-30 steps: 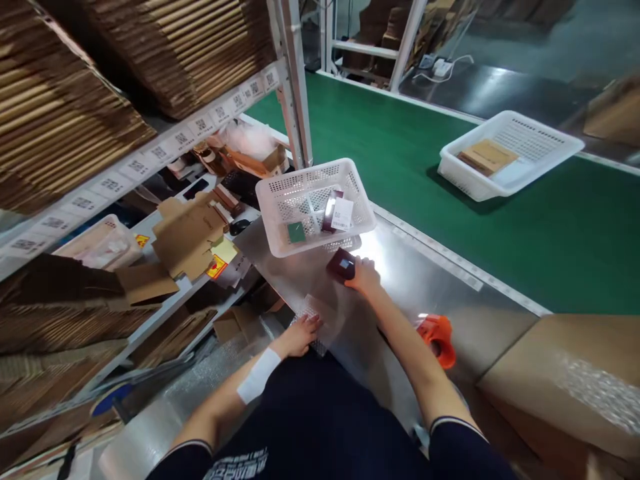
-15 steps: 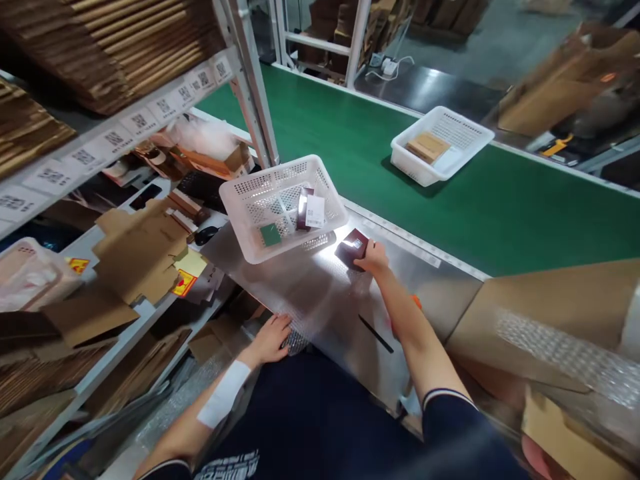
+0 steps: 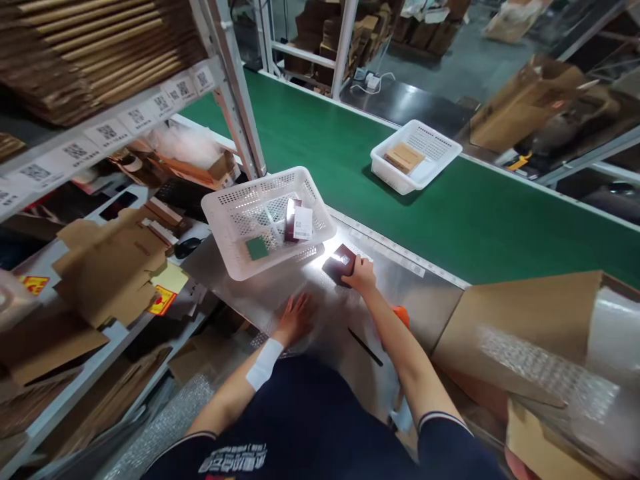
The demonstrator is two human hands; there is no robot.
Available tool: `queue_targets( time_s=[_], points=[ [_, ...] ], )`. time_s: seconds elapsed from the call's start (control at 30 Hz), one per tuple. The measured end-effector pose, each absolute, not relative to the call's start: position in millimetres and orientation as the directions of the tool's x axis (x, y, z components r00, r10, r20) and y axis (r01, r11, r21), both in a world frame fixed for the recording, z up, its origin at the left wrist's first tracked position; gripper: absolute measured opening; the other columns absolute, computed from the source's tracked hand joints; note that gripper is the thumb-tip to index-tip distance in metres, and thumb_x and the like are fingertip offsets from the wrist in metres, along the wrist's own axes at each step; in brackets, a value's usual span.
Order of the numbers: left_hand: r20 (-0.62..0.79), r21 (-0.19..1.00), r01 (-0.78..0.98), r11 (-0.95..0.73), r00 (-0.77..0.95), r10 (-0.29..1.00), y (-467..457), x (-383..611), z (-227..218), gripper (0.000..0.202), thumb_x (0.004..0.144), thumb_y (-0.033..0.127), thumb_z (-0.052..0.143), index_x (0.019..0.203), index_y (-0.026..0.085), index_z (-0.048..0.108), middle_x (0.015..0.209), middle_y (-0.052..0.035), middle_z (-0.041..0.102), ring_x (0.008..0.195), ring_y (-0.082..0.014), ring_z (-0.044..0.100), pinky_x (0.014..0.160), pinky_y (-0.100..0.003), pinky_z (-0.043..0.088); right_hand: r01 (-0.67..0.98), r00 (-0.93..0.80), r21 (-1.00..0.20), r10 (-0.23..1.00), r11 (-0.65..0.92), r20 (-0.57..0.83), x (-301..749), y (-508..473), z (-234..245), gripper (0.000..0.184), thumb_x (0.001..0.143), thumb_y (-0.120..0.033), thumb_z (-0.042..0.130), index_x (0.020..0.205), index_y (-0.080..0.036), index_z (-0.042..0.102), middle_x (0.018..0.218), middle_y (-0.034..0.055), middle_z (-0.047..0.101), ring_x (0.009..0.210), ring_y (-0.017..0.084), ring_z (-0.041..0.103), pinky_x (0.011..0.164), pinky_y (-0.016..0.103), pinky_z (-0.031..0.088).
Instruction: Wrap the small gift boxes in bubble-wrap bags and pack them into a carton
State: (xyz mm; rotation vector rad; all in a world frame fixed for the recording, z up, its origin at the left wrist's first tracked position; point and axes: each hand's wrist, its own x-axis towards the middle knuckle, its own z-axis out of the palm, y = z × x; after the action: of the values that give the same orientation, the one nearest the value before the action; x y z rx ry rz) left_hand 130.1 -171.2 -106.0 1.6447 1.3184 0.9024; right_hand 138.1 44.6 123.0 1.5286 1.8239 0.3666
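Note:
My right hand (image 3: 362, 273) grips a small dark maroon box (image 3: 341, 261) by its right side, low over the metal tabletop (image 3: 320, 340). Some clear wrap shows around the box, though its extent is hard to make out. My left hand (image 3: 299, 316) is over the near part of the tabletop, fingers stretched out and a little blurred, with nothing visible in it. Beyond both hands sits a white perforated basket (image 3: 235, 268). Inside lies another dark box (image 3: 290, 220) with a white label (image 3: 303, 223) against it. A black strip (image 3: 365, 347) lies nearer to me.
A green conveyor belt (image 3: 320, 147) runs behind the tabletop, carrying a second white basket (image 3: 434, 175) with a brown carton (image 3: 404, 158). Cardboard and bubble wrap (image 3: 550, 367) stand at right. Shelving (image 3: 230, 87) and an opened carton (image 3: 107, 267) are at left. An orange object (image 3: 401, 315) is partly behind my right arm.
My left hand has moved from the bubble wrap at the table's near edge forward and right over the tabletop. My right hand still holds the maroon box. The view has shifted slightly.

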Motion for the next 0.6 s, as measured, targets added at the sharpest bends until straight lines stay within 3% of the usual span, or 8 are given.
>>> queue_targets(
  time_s=[0.2, 0.33, 0.4, 0.5, 0.6],
  points=[
    [0.007, 0.908, 0.409, -0.093, 0.209, 0.978, -173, 129, -102, 0.061, 0.099, 0.034, 0.062, 0.159, 0.031, 0.05, 0.173, -0.011, 0.033, 0.162, -0.0375, 0.026, 0.128, -0.07, 0.025, 0.762, -0.027, 0.595, 0.931, 0.255, -0.364, 152, 46, 115, 0.108, 0.078, -0.045, 0.085, 0.163, -0.009, 0.029, 0.149, 0.0251, 0.049, 0.138, 0.038, 0.048, 0.099, 0.039, 0.05],
    [-0.045, 0.914, 0.403, -0.043, 0.207, 0.977, -158, 106, -83, 0.053, 0.094, 0.028, 0.066, 0.146, 0.021, 0.064, 0.161, -0.0166, 0.051, 0.154, -0.0376, 0.041, 0.128, -0.063, 0.031, 0.863, -0.013, 0.47, 0.936, 0.189, -0.353, 164, 68, 122, 0.119, 0.078, -0.07, 0.079, 0.166, -0.01, 0.025, 0.16, 0.0271, 0.042, 0.148, 0.04, 0.041, 0.114, 0.044, 0.042],
    [-0.029, 0.949, 0.315, -0.011, 0.123, 0.992, -132, 88, -71, 0.053, 0.094, 0.03, 0.065, 0.146, 0.019, 0.062, 0.157, -0.0173, 0.055, 0.148, -0.0368, 0.049, 0.126, -0.059, 0.038, 0.916, 0.035, 0.392, 0.953, 0.09, -0.3, 169, 91, 128, 0.102, 0.093, -0.073, 0.059, 0.166, -0.01, 0.027, 0.163, 0.0244, 0.041, 0.151, 0.034, 0.041, 0.116, 0.04, 0.041],
    [0.018, 0.983, 0.181, -0.018, 0.004, 1.0, -70, 62, -52, 0.055, 0.099, 0.028, 0.055, 0.153, 0.015, 0.053, 0.157, -0.0173, 0.054, 0.146, -0.0327, 0.052, 0.123, -0.051, 0.043, 0.927, 0.125, 0.375, 0.957, -0.018, -0.261, 176, 125, 137, 0.067, 0.109, -0.053, 0.036, 0.156, -0.007, 0.046, 0.153, 0.0234, 0.054, 0.141, 0.029, 0.053, 0.11, 0.036, 0.045],
    [0.069, 0.986, 0.156, -0.066, -0.015, 0.998, -3, 44, -33, 0.062, 0.096, 0.02, 0.054, 0.157, 0.015, 0.045, 0.164, -0.0163, 0.046, 0.154, -0.029, 0.043, 0.128, -0.049, 0.038, 0.918, 0.171, 0.394, 0.944, -0.048, -0.282, 183, 144, 140, 0.04, 0.101, -0.034, 0.055, 0.127, -0.007, 0.07, 0.123, 0.0208, 0.072, 0.117, 0.027, 0.066, 0.097, 0.033, 0.05]
  ],
)
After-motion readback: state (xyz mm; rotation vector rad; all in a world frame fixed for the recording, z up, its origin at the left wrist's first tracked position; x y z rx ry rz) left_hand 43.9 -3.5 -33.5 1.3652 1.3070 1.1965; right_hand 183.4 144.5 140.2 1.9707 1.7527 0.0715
